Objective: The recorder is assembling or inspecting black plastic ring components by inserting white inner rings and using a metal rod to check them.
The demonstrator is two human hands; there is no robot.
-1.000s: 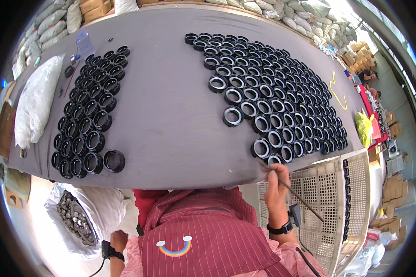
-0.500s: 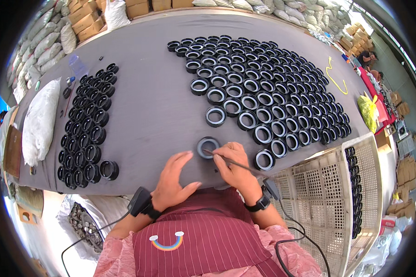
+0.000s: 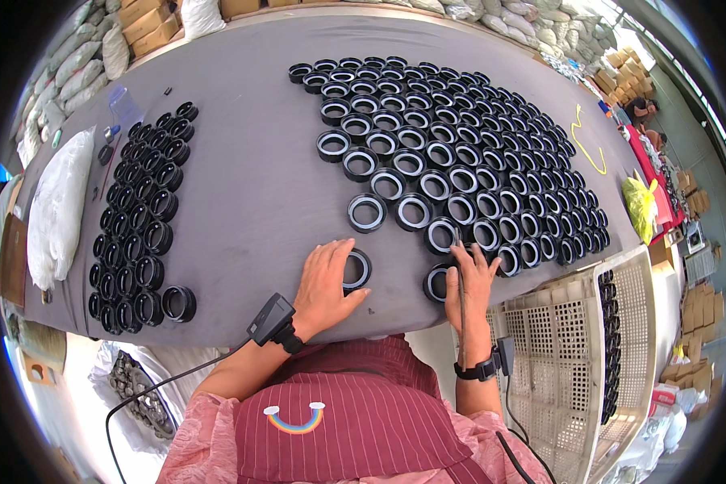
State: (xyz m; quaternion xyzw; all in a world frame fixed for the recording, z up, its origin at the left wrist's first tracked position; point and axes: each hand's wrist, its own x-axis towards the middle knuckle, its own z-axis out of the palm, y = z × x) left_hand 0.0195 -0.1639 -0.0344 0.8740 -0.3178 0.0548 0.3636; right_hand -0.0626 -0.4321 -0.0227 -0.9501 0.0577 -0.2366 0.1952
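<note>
Many black rings with pale grey rims stand on the grey cloth-covered table. My left hand [image 3: 323, 286] curves round the left side of one ring [image 3: 366, 269], fingertips beyond it and thumb at its near side; part of its rim is hidden. In my right hand [image 3: 474, 288] lies a thin dark rod-like tool [image 3: 462, 319], running along the palm toward the wrist. The fingertips of that hand reach over rings at the near edge of the large group and partly cover them. Just left of it stands another ring [image 3: 436, 284].
Black rings [image 3: 148, 273] fill a block on the left, beside a white bag [image 3: 60, 206]. A plastic crate [image 3: 550, 339] stands against the table's right front. A yellow cord [image 3: 582, 141] and yellow bag [image 3: 640, 202] lie far right. Cables hang from both wrists.
My right hand has moved right, from the single ring to the near edge of the large group, taking the tool along. My left hand has moved right and now meets the single ring.
</note>
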